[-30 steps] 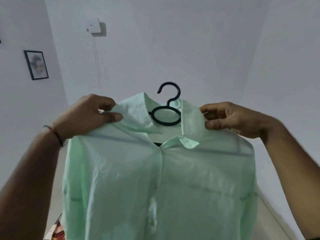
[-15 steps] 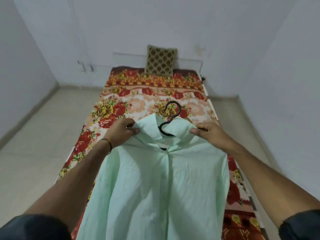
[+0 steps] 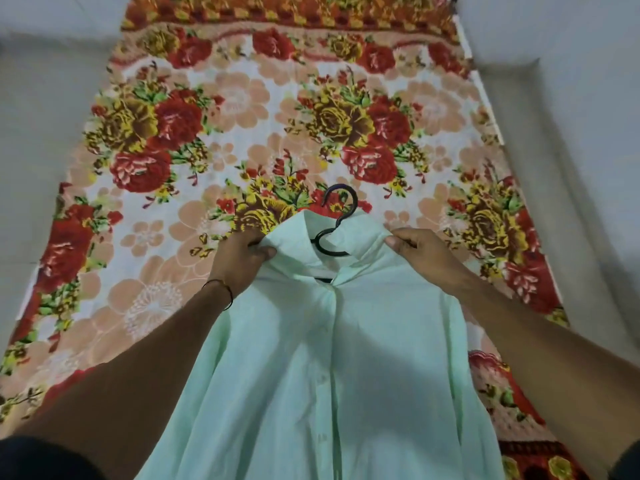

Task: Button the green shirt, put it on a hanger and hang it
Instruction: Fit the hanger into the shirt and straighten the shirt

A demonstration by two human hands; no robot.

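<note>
The pale green shirt (image 3: 325, 368) hangs buttoned on a black hanger (image 3: 337, 223), whose hook pokes up out of the collar. My left hand (image 3: 242, 259) pinches the shirt's left shoulder beside the collar. At the other side of the collar my right hand (image 3: 420, 252) pinches the right shoulder. Both hands hold the shirt up above the bed, its front facing me. The hanger's bar is hidden inside the shirt.
A bed with a floral red, yellow and peach sheet (image 3: 242, 126) stretches away under the shirt. Pale floor (image 3: 38, 133) lies to the left, and a narrow floor strip and white wall (image 3: 571, 98) lie to the right.
The view has tipped down from the wall to the bed. The shirt, held at both shoulders the whole time, has come down with my hands and now hangs low over the sheet.
</note>
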